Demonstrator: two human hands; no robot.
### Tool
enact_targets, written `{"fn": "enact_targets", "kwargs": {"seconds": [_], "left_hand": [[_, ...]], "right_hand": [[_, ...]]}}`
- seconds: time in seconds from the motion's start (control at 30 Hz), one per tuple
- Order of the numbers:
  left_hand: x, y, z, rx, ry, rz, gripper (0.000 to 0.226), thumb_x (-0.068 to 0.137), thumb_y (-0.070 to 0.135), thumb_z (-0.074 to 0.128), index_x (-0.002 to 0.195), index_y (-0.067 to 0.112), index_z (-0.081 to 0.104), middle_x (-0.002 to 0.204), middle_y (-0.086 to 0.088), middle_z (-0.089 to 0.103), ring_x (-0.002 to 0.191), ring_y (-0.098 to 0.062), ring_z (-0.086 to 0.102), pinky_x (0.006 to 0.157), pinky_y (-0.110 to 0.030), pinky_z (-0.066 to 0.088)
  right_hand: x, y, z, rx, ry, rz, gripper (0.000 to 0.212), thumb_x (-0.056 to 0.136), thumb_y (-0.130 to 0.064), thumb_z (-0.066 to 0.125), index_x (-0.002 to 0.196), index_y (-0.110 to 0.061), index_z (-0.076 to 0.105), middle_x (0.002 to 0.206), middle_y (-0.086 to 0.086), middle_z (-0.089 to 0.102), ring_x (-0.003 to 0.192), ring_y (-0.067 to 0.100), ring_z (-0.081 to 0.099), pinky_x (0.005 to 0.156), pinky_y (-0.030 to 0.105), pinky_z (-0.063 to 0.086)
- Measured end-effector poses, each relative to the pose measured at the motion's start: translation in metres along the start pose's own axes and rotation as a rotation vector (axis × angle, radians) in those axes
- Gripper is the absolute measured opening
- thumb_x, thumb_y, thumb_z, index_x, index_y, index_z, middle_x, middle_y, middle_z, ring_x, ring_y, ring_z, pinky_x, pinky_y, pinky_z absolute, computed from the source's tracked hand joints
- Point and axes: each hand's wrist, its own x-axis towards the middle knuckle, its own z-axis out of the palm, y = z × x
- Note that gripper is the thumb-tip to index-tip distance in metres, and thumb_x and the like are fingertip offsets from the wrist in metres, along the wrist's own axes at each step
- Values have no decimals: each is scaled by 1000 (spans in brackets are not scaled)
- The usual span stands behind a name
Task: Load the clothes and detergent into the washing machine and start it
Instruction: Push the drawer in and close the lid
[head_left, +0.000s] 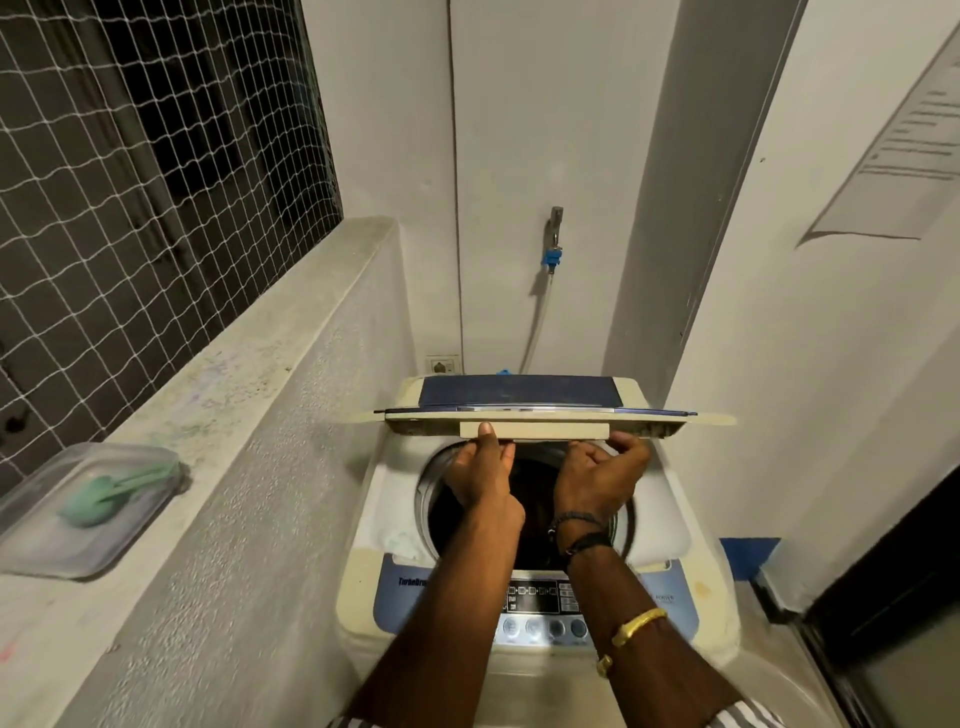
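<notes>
At the bottom centre of the frame, your forearms reach over the control panel (535, 597) of the cream washing machine (363, 587). At lower left, a clear lidded box (47, 545) holding a green scoop (98, 501) sits on the grey surface (218, 384). Past the panel the drum (535, 493) is open and dark; its contents cannot be made out. Above it, your left hand (483, 475) grips the raised lid (519, 392), thumb on the front handle tab (545, 431). Your right hand (592, 478) curls its fingers under the same edge, just beside. Farther back, a tap (555, 228) with a blue fitting is on the wall.
</notes>
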Motion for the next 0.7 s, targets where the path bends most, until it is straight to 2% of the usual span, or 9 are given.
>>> {"fn": "enact_targets", "kwargs": {"seconds": [0.1,0.2,0.23,0.37,0.43,0.5,0.6,0.7], "left_hand": [[-3,-9,-15,8,6,-19,12,95,17,66,98,6,63,108,-18,68,104,-31,69,80,-29,57],[-7,-17,-30,24,42,-43,38,96,17,65,128,-3,56,123,-22,64,92,-26,69,76,-28,57],[-8,-20,-34,24,49,-53,44,96,16,64,134,-3,52,126,-22,62,92,-26,68,75,-27,56],[-11,-27,-47,15,81,-92,49,98,10,61,142,-5,44,133,-25,58,107,-33,65,87,-31,54],[-12,-30,-52,17,85,-109,50,98,8,60,143,-5,43,133,-25,57,104,-31,64,89,-32,52],[-13,-32,-56,28,85,-116,50,98,7,60,144,-4,42,133,-25,58,104,-30,65,88,-31,52],[-12,-34,-61,43,88,-121,49,98,7,60,143,-2,43,133,-25,58,114,-35,64,89,-32,53],[-11,-37,-63,57,82,-128,44,99,5,57,141,-3,45,132,-24,59,116,-36,62,92,-34,52]], "right_hand": [[-8,8,-10,-84,8,-24,34,77,8,57,107,-5,49,112,13,52,83,21,57,69,11,45],[-14,18,-20,-162,37,-35,33,75,9,53,104,-7,51,108,13,53,93,29,55,81,32,49],[-17,19,-23,-176,45,-26,33,75,9,52,103,-7,51,107,12,53,93,29,55,82,34,48],[-26,21,-34,-194,38,-4,31,75,7,50,102,-9,52,105,11,54,89,27,55,81,30,46],[-29,22,-37,-199,22,-9,31,75,6,51,100,-11,51,103,10,53,85,27,55,80,33,48],[-32,18,-40,-195,-2,-28,31,75,6,53,99,-14,53,99,9,54,84,25,54,77,29,45],[-37,8,-40,-219,-87,-179,25,78,3,55,94,-15,62,91,7,58,80,21,55,74,28,46],[-40,3,-33,-442,-241,-409,20,78,-15,57,93,-20,70,95,1,63,93,22,56,84,37,42]]}}
